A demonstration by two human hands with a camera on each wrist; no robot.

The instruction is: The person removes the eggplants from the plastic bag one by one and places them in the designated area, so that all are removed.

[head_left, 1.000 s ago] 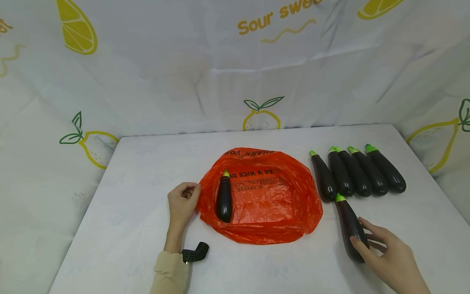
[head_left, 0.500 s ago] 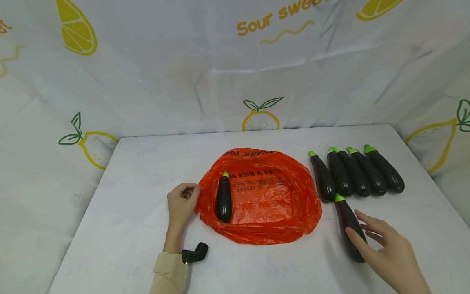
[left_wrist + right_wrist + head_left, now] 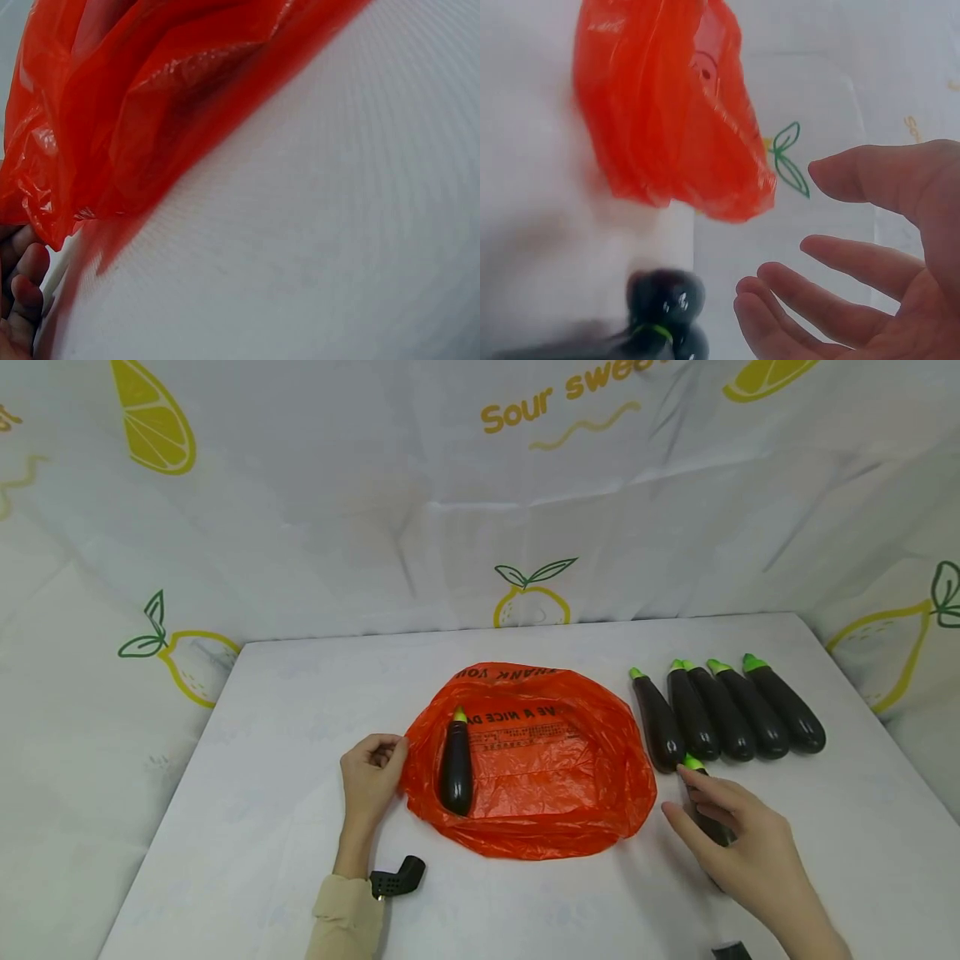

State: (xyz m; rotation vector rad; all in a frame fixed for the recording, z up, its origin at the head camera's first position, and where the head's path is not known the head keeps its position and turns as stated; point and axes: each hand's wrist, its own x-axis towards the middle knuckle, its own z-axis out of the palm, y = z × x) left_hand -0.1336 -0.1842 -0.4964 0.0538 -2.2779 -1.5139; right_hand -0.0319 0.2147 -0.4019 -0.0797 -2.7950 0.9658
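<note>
A red plastic bag (image 3: 536,842) lies spread with its mouth upward in the head view. My left hand (image 3: 372,777) pinches its left rim; in the left wrist view the fingertips (image 3: 28,292) are at a gathered corner of the bag (image 3: 127,127). One eggplant (image 3: 457,768), dark with a green stem, rests inside on the left. My right hand (image 3: 750,852) hovers over another eggplant (image 3: 711,828), hiding much of it. In the right wrist view the right hand's fingers (image 3: 825,300) are spread and hold nothing, facing the bag.
Several more eggplants (image 3: 693,718) lie side by side right of the bag, stems toward the back. A printed white cloth (image 3: 330,560) hangs behind the white table (image 3: 270,760). A black wrist device (image 3: 399,877) sits by the left sleeve.
My right hand has come off the near eggplant's lower end and moved left and forward, over its stem side. The left hand stays at the bag's rim.
</note>
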